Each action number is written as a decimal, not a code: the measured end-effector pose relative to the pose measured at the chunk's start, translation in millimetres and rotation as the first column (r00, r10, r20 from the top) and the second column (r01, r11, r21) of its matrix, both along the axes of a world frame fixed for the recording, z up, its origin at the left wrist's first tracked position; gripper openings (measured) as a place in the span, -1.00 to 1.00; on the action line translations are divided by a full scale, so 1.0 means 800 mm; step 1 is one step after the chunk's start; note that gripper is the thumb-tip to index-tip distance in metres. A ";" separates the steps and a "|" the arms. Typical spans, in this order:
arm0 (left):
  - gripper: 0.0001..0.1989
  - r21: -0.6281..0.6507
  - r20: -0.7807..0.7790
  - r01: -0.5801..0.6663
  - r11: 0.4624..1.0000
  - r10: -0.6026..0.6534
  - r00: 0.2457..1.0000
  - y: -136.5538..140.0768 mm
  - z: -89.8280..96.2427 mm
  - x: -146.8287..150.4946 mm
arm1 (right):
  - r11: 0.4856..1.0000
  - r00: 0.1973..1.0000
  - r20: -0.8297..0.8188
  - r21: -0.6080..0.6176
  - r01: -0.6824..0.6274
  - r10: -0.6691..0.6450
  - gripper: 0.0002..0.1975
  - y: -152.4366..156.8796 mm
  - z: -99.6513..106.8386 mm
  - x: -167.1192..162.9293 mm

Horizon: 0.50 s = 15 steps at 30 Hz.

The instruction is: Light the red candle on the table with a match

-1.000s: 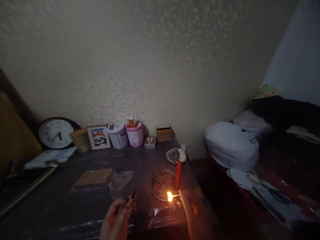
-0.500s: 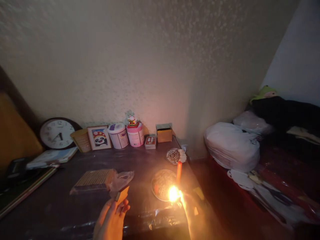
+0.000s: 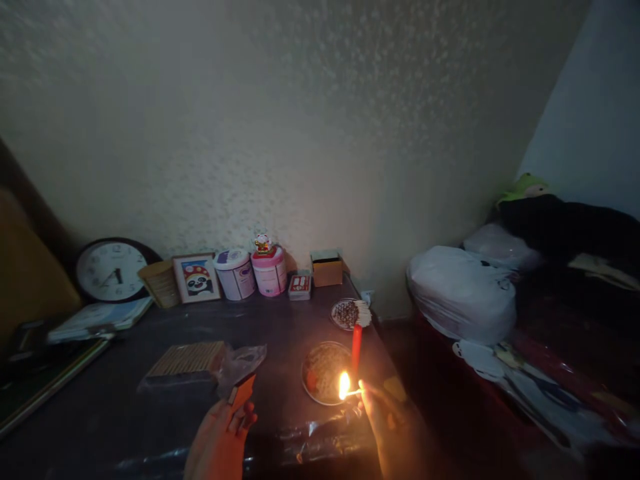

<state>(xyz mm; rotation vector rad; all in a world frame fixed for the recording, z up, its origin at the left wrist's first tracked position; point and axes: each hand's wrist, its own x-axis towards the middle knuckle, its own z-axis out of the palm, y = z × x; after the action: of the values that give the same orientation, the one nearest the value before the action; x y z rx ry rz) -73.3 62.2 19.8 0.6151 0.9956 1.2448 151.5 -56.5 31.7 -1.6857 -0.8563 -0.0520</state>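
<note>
My right hand (image 3: 387, 427) pinches a burning match (image 3: 351, 392); its flame sits just left of a red candle (image 3: 356, 347) that rises from the round dish (image 3: 320, 370). My left hand (image 3: 220, 443) holds a small matchbox (image 3: 241, 393) up at the table's near edge, left of the dish. The room is dim, and the flame lights both hands.
Behind the dish sits a smaller dish (image 3: 345, 313) with matchsticks. A bag of sticks (image 3: 187, 360) lies centre-left. Along the wall stand a clock (image 3: 111, 270), a framed panda picture (image 3: 196, 277), two tubs (image 3: 253, 272) and a box (image 3: 326, 268). White bags (image 3: 460, 293) pile at right.
The match flame flared large half a second ago and has shrunk to a steady small flame. My left hand with the matchbox dropped slightly lower and nearer.
</note>
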 end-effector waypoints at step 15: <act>-0.71 0.018 0.051 -0.034 0.999 0.033 0.998 0.002 -0.013 0.004 | 0.980 0.879 -0.433 0.100 -0.173 0.199 -0.67 0.007 0.019 0.000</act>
<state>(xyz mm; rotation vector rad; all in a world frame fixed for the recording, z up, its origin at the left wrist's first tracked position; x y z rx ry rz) -70.4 64.1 9.7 0.5803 0.9561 1.2945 151.4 -51.1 46.8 -1.4694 -0.6568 0.4219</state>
